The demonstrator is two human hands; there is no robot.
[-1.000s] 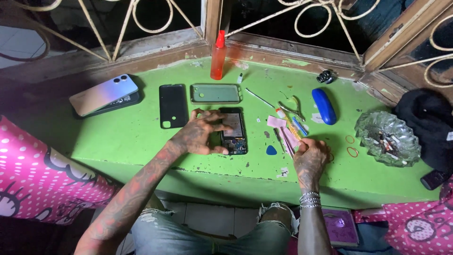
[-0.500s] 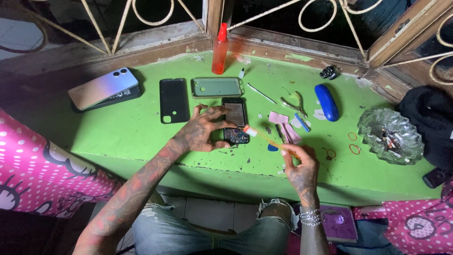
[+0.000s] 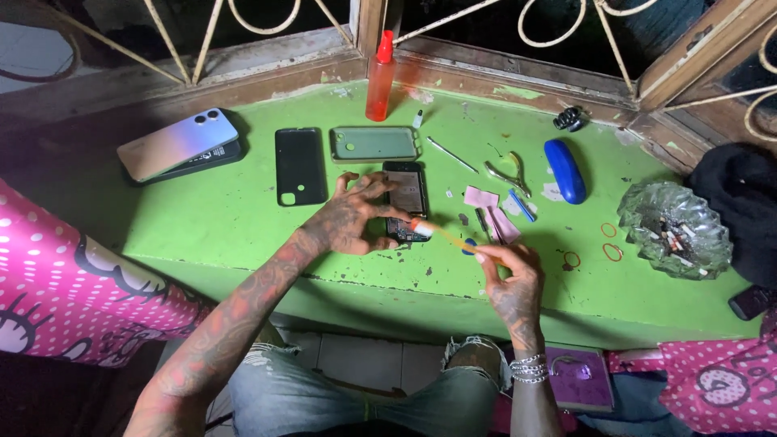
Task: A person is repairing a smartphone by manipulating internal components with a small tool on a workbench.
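An opened phone (image 3: 406, 193) with its back removed lies on the green table (image 3: 243, 235). My left hand (image 3: 350, 218) rests on its near left side and pins it down with fingers and thumb. My right hand (image 3: 508, 271) pinches a thin yellow-handled tool (image 3: 441, 235), whose white tip touches the phone's lower edge. Small pink picks (image 3: 482, 197), a blue pick and thin tools lie just right of the phone.
A black back cover (image 3: 299, 165), a clear green case (image 3: 375, 144) and stacked phones (image 3: 180, 146) lie at the left. An orange bottle (image 3: 380, 77) stands at the back. Pliers (image 3: 507, 173), a blue case (image 3: 564, 170), rubber bands and a glass ashtray (image 3: 672, 229) sit at the right.
My right hand lifted from the small tools near the table's front edge and brought the yellow-handled tool to the phone's lower edge. The left hand stayed on the phone.
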